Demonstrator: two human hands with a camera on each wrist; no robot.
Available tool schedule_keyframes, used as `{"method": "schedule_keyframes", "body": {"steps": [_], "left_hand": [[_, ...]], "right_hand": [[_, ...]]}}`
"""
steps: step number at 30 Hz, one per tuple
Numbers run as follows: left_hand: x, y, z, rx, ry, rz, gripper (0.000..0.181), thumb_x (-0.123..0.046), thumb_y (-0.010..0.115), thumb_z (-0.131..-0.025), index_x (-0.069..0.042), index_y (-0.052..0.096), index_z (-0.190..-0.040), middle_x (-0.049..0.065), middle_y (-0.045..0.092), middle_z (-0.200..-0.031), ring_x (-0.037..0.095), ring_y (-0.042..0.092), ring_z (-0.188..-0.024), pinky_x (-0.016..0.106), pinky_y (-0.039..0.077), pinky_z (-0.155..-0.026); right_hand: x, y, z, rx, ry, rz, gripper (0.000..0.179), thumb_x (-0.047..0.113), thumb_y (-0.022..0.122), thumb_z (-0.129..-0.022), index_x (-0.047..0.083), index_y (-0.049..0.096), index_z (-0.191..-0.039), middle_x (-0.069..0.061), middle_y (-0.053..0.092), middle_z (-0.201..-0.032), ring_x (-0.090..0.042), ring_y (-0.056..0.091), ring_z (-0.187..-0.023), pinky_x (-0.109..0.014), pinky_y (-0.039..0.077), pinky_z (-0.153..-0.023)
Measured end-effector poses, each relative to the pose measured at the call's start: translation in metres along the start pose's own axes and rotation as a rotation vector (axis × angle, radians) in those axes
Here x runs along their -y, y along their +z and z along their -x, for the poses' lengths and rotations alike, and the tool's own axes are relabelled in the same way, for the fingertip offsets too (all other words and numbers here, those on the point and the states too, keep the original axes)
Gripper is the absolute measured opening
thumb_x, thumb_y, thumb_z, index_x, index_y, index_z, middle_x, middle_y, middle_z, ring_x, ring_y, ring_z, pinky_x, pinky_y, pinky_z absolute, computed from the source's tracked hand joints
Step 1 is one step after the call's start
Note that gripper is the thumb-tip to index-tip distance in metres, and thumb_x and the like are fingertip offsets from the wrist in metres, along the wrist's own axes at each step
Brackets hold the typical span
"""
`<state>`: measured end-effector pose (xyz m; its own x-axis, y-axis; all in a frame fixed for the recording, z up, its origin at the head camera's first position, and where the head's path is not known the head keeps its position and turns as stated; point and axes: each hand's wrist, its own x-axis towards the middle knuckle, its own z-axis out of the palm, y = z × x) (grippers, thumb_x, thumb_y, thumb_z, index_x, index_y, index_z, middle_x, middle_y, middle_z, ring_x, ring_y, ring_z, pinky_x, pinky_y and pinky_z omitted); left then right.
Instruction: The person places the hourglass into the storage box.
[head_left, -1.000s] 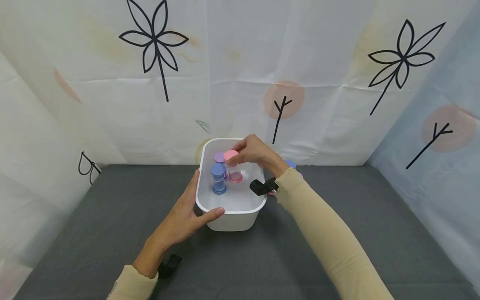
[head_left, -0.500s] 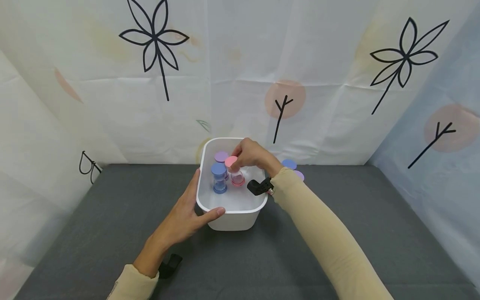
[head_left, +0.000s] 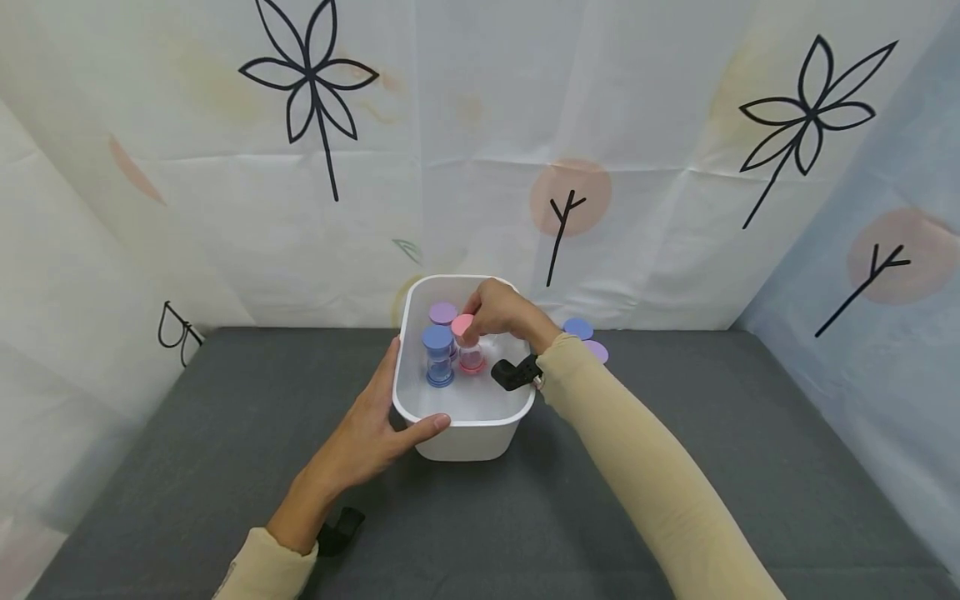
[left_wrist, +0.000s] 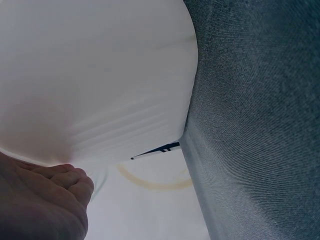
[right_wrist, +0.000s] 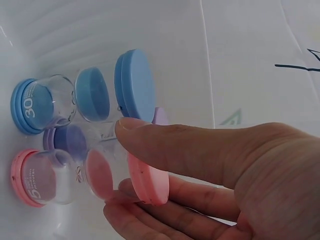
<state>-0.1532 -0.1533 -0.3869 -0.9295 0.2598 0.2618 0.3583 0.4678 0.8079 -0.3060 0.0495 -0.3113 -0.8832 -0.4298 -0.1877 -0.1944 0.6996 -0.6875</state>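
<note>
My right hand [head_left: 498, 310] reaches into a white plastic bin [head_left: 465, 442] and pinches a pink sand timer [head_left: 471, 360] near its top cap. In the right wrist view, the thumb lies over the pink cap [right_wrist: 152, 181] with the fingers on its other side. The pink timer stands nearly upright, with its base at the bin floor. Close beside it stand a blue sand timer [head_left: 438, 357] and a purple one [head_left: 442, 313]. My left hand [head_left: 365, 437] rests against the bin's near left corner, fingers straight along the outer side and thumb across the front rim.
Behind my right forearm, outside the bin, stand a blue-capped timer [head_left: 578, 327] and a purple-capped one [head_left: 595, 351], mostly hidden. The bin sits on a dark grey cloth [head_left: 225, 417], with a patterned white backdrop [head_left: 465, 125] close behind.
My right hand has lowered the pink timer towards the bin floor. It tilted half a second ago and is straighter now. The left hand keeps its place on the bin.
</note>
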Motion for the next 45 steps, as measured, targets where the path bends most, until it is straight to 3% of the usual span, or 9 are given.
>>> {"method": "schedule_keyframes", "body": {"steps": [5,11,16,22,33,45], "left_hand": [[0.000,0.000,0.000,0.001,0.004,-0.005,0.114,-0.048,0.079,-0.086,-0.029,-0.002,-0.164,0.001,0.018,-0.167,0.030,0.035,-0.144,0.062,0.036,-0.107],[-0.001,0.000,0.000,0.000,0.007,-0.009,0.114,-0.049,0.079,-0.086,-0.030,-0.002,-0.164,0.000,0.017,-0.167,0.030,0.034,-0.145,0.062,0.035,-0.108],[0.000,0.001,-0.001,-0.003,0.016,-0.004,0.114,-0.049,0.080,-0.085,-0.029,-0.001,-0.164,0.000,0.020,-0.166,0.029,0.036,-0.143,0.061,0.036,-0.108],[0.000,0.001,0.000,-0.002,0.001,-0.003,0.116,-0.049,0.080,-0.085,-0.029,-0.002,-0.164,-0.001,0.018,-0.167,0.027,0.035,-0.144,0.060,0.035,-0.109],[0.000,0.001,0.000,-0.004,0.015,0.007,0.116,-0.048,0.081,-0.085,-0.028,-0.002,-0.164,-0.003,0.017,-0.167,0.026,0.032,-0.146,0.060,0.034,-0.110],[0.000,0.000,-0.001,-0.015,0.034,0.001,0.116,-0.048,0.082,-0.084,-0.028,0.001,-0.164,-0.002,0.019,-0.167,0.026,0.033,-0.146,0.061,0.033,-0.110]], "right_hand": [[-0.001,0.002,-0.002,-0.006,-0.008,0.046,0.030,0.001,0.085,-0.073,-0.001,0.079,-0.102,-0.007,0.072,-0.092,-0.021,0.057,-0.084,-0.031,0.049,-0.072],[-0.002,0.003,-0.003,-0.006,-0.017,0.053,0.031,0.001,0.085,-0.073,-0.002,0.079,-0.103,-0.006,0.072,-0.090,-0.020,0.056,-0.083,-0.030,0.048,-0.070],[-0.001,0.000,-0.001,-0.010,-0.003,0.049,0.034,0.003,0.085,-0.073,-0.002,0.078,-0.107,-0.008,0.073,-0.093,-0.022,0.057,-0.087,-0.034,0.050,-0.076],[0.004,-0.008,0.005,-0.035,0.041,0.004,0.049,0.007,0.088,-0.075,-0.005,0.071,-0.119,-0.014,0.071,-0.111,-0.026,0.062,-0.099,-0.042,0.051,-0.092],[0.007,-0.030,0.029,-0.036,-0.054,-0.112,0.057,0.012,0.089,-0.078,-0.005,0.066,-0.127,-0.018,0.070,-0.121,-0.024,0.066,-0.110,-0.036,0.050,-0.098],[-0.013,-0.046,0.081,-0.114,-0.184,-0.232,0.056,0.013,0.087,-0.080,-0.002,0.065,-0.130,-0.015,0.068,-0.126,-0.027,0.066,-0.115,-0.039,0.052,-0.097]]}}
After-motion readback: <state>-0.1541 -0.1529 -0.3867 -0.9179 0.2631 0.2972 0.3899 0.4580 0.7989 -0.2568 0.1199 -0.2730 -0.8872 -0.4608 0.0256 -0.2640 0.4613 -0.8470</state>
